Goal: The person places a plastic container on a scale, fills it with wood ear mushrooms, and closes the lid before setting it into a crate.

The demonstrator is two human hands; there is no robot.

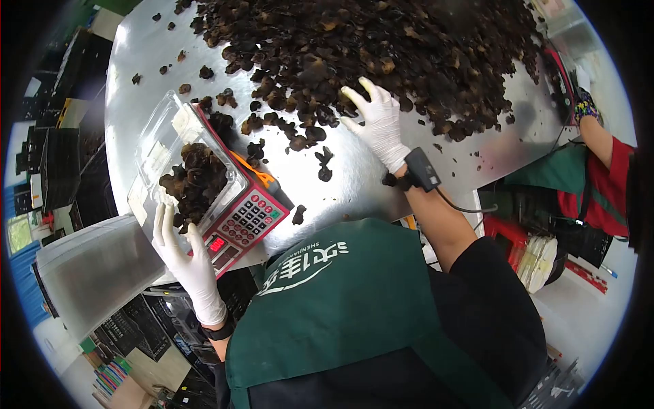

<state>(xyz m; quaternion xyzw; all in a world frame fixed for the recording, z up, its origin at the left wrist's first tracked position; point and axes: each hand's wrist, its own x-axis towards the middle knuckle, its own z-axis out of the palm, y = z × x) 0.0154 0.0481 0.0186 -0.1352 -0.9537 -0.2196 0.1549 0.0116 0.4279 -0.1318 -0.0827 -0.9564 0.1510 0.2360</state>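
A clear plastic clamshell box with its lid raised rests on a red-and-white digital scale. Inside lies a heap of dark wood ear mushrooms. My left hand, in a white glove, is at the box's near corner, fingers stretched out and thumb apart, right by the lowest mushroom pieces. Over the metal table, at the near edge of a large mushroom pile, my right hand is spread with nothing between its gloved fingers. The scale's red display is lit.
Loose mushroom pieces dot the metal table. Orange-handled scissors lie just beyond the scale. A translucent plastic bin stands at the left by the table edge. Across on the right, another person's gloved hand is near a second red scale.
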